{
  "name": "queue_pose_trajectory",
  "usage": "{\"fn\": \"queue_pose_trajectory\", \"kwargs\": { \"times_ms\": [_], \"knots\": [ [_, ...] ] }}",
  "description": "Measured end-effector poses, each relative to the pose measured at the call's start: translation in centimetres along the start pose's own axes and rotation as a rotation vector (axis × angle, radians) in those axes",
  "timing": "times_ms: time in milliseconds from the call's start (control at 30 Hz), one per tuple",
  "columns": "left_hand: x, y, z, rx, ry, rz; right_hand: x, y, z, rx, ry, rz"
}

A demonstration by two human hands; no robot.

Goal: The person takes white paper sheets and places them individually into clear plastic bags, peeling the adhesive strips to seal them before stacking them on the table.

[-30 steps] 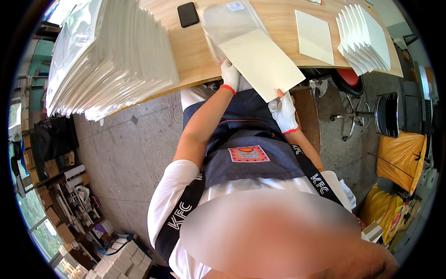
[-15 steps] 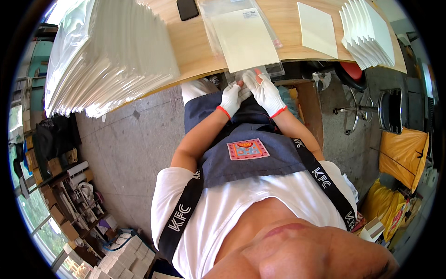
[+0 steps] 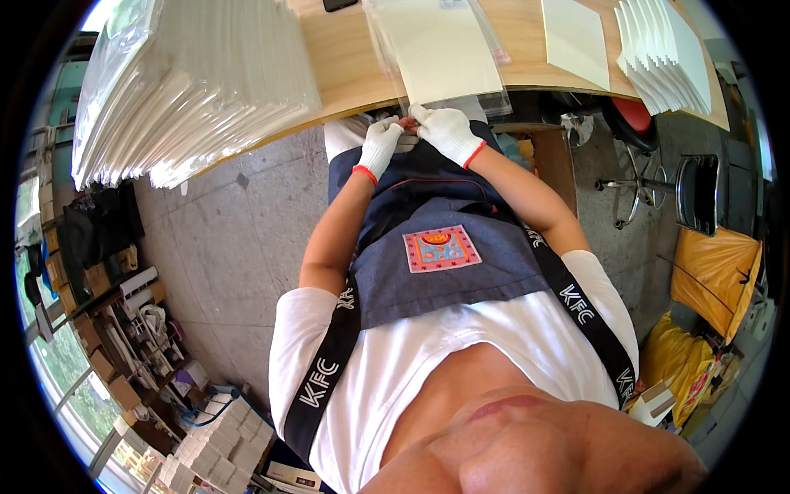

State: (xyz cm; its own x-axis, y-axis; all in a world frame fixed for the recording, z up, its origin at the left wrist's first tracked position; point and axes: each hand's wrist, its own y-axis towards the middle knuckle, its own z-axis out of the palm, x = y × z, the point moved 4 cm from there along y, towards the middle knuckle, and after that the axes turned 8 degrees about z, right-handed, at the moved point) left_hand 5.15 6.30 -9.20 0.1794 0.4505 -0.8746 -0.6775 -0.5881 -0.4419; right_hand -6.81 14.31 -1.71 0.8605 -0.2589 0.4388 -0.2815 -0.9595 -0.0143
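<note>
Both hands wear white knit gloves with red cuffs and bare fingertips. At the table's near edge, my left hand (image 3: 383,148) is closed, its fingertips pinched together. My right hand (image 3: 450,136) is beside it, also closed, fingertips meeting the left's at the near left corner of a clear plastic bag (image 3: 499,100). What lies between the left fingertips is too small to make out. A cream-white flat board (image 3: 448,53) with a small label at its far end lies with the bag, its near end at the table edge.
A tall stack of boards in clear bags (image 3: 222,90) fills the table's left. A phone (image 3: 336,4) lies at the far edge. To the right are a single white board (image 3: 576,41) and a fanned row of white boards (image 3: 658,53). A chair (image 3: 698,193) stands beyond the right table edge.
My hands have drawn together into a pinch, the right one moving left and up. The view has shifted, so the table sits higher in the picture.
</note>
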Motion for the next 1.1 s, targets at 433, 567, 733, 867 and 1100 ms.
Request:
{"fn": "queue_pose_trajectory", "kwargs": {
  "times_ms": [433,567,733,867,1100],
  "knots": [
    [-1.3,-2.0,-1.4,-0.007,0.199,0.080,-28.5,-17.8,-3.0,-0.317,-0.158,1.108],
    [-5.9,-3.6,-1.2,-0.146,1.148,0.793,-24.7,-24.5,1.3,0.173,-0.763,0.309],
    [-9.1,-3.1,3.2,-0.039,1.399,1.547,-17.8,-12.2,-4.1,0.002,-0.257,0.629],
    [-8.7,-2.8,3.9,0.169,1.228,1.576,-10.4,-5.8,-8.3,-0.563,-0.192,-0.143],
    [-2.8,-0.6,-0.9,-0.294,0.418,0.522,-11.8,-3.4,-2.4,-0.473,0.763,0.363]
  ]
}}
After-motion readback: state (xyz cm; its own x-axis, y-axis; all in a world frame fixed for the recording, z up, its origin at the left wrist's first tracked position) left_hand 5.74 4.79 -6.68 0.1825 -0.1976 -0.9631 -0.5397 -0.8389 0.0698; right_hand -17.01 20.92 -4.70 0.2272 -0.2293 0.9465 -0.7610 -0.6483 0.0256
